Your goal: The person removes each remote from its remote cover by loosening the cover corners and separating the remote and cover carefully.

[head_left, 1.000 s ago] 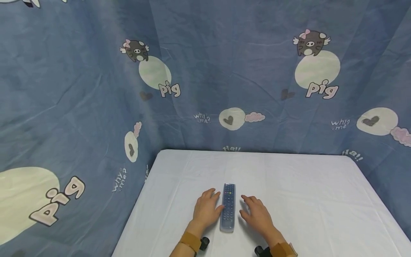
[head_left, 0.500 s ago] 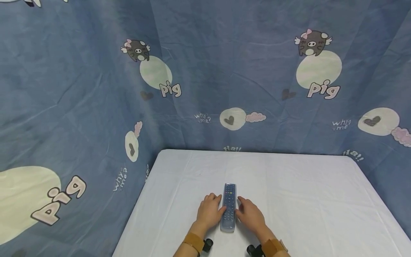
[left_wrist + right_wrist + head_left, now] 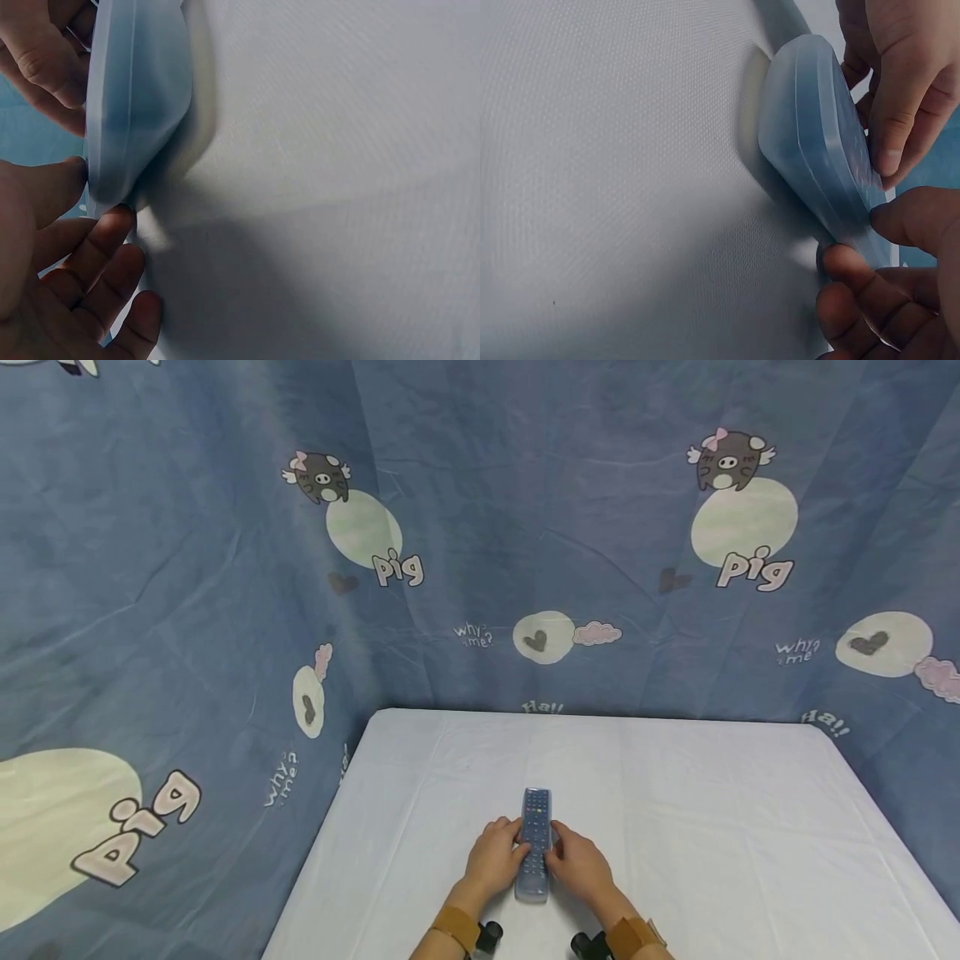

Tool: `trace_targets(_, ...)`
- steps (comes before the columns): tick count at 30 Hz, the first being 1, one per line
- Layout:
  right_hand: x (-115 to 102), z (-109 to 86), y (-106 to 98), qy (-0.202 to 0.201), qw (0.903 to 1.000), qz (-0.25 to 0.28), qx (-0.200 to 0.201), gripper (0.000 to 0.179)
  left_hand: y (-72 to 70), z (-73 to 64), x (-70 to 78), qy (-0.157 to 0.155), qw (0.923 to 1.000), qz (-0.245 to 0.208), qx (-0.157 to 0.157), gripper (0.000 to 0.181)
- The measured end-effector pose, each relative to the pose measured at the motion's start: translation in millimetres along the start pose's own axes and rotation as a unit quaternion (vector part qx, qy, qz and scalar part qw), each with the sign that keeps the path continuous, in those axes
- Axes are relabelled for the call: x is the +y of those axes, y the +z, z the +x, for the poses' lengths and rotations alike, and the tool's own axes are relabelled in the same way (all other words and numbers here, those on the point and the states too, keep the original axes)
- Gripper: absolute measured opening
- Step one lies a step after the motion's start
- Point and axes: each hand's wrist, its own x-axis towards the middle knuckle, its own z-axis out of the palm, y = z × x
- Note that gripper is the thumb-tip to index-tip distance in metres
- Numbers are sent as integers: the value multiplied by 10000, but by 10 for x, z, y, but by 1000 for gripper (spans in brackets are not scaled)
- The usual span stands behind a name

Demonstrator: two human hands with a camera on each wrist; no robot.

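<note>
Remote control [image 3: 536, 835] pinched from both sides

A person's left hand [image 3: 492, 858] and right hand [image 3: 584, 863] grip opposite long sides of the remote control, thumbs [image 3: 56, 181] above, fingertips [image 3: 846, 260] tucked at the lower edges. In its translucent sleeve [image 3: 784, 105], it lies lengthwise toward the far edge of the white counter [image 3: 712, 827], nearer the left edge than the right; whether its near end rests flat is hard to tell. The step in hand looks to be firming the grip; the next move likely calls for even pressure from both sides.
</note>
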Motion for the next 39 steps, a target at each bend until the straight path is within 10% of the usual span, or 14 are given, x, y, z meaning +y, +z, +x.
trace_targets(22,221,-149,-135,214,9972,481,533,56,75,10,348,118,9993,-342,-33,55)
trace_targets(39,350,-285,-379,381,9863,1266,989,52,74,36,572,313,9866,-1603,22,65)
